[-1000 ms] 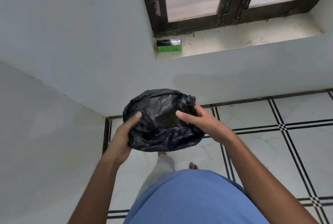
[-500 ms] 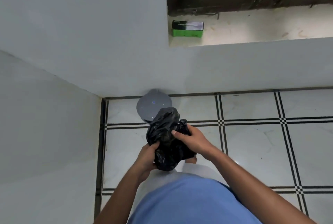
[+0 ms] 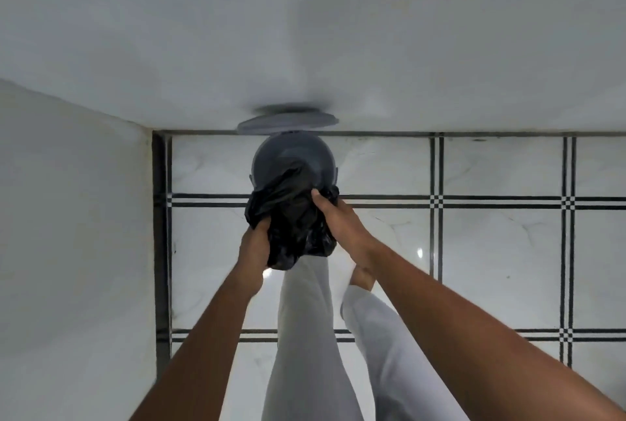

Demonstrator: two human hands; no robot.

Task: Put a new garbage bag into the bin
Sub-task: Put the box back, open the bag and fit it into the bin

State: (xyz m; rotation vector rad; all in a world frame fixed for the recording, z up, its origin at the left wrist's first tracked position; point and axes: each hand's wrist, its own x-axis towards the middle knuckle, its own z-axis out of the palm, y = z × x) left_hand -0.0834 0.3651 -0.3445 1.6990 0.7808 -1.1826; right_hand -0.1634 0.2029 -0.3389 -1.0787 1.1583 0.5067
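- The side wall fills the left; the floor meets it at a dark tile border.
- The left hand is closed on the lower left side of the bag, fingers wrapped into the black plastic.
- The bag is bunched between both hands. Its upper part hangs over the near rim of the bin, and some film looks already inside the mouth; how deep it goes cannot be told.
- The bin stands on the floor against the far wall, mouth open. Its lid is raised behind it, close to the wall and blurred.
- The right hand grips the bag's right side, thumb on top, near the rim.
- One trouser leg reaches toward the bin's base, probably to a pedal, though the foot is hidden by the bag.
- Step in hand, as I judge it: feeding the bag into the bin.
- Next calls for pushing the closed end down, then finding the bag's opening and stretching it around the rim while the lid is up.
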